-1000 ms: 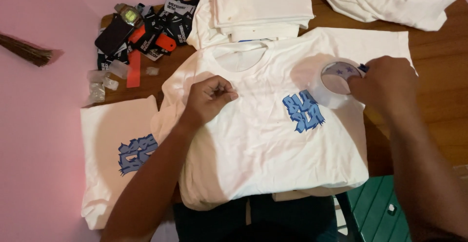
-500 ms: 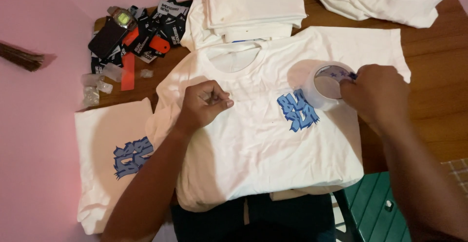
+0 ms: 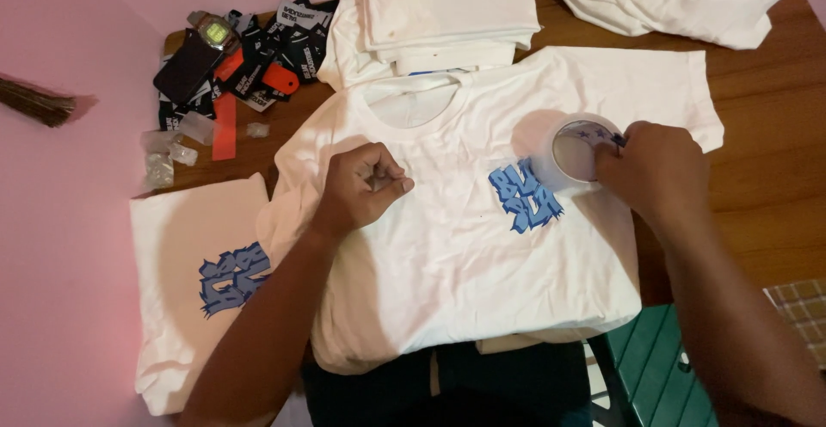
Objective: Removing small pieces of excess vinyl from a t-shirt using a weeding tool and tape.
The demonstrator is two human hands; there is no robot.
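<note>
On the wooden table (image 3: 774, 195), right hand (image 3: 656, 169) grips tape roll (image 3: 578, 147); left hand (image 3: 360, 188) fisted on shirt (image 3: 465, 255).

The left hand (image 3: 361, 188) rests as a loose fist on a white T-shirt (image 3: 447, 255) spread over the wooden desk (image 3: 766, 186). The right hand (image 3: 654, 173) pinches the edge of a tape roll (image 3: 575, 147), just beside the shirt's blue print (image 3: 525, 196). Beyond the left hand lies a pile of black and orange tags (image 3: 258, 57).
</note>
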